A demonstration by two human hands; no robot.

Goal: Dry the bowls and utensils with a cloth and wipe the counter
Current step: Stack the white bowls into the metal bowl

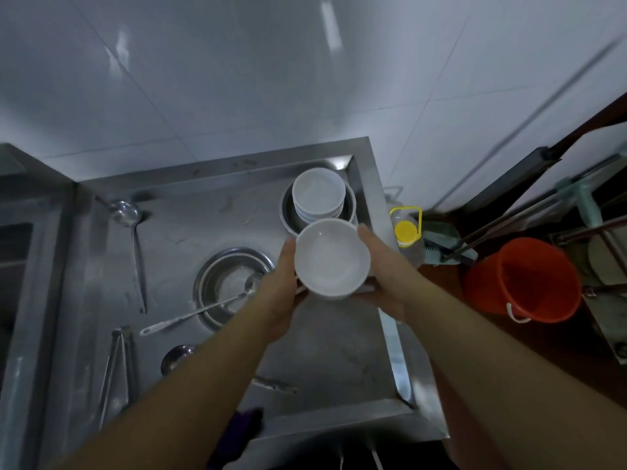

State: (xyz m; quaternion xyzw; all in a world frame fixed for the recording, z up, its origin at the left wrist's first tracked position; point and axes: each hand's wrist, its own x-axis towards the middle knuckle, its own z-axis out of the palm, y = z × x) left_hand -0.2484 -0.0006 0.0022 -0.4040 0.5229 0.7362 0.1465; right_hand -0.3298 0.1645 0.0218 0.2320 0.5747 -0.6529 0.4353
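A: What do we have in our hands?

B: We hold one white bowl point(331, 258) up between both hands, mouth facing up. Our left hand point(279, 293) cups its left side with fingers curled round the wall; our right hand point(383, 266) takes the right side, thumb at the rim. Each grip is closed on the bowl.

A: Where is it, counting from the stack of white bowls point(318, 195)?

B: Just in front of the stack and above the steel worktop point(339, 347). The stack itself sits inside a metal basin point(288, 215) at the far right corner of the worktop.

A: And the rest of the things?

B: Left of the stack and nearer us lies another metal basin point(234, 286) with a long spoon point(196, 313) resting across it. Further left of the stack a ladle point(130, 239) lies flat, and nearer us sit tongs point(117, 371) and a second ladle bowl point(176, 359). A dark purple thing point(242, 429) lies at the near edge under our left forearm; we cannot tell if it is a cloth.

A: Beyond the worktop?

B: Right of the stack, on the floor, stand a yellow-capped jug point(407, 232) and an orange bucket point(522, 283).
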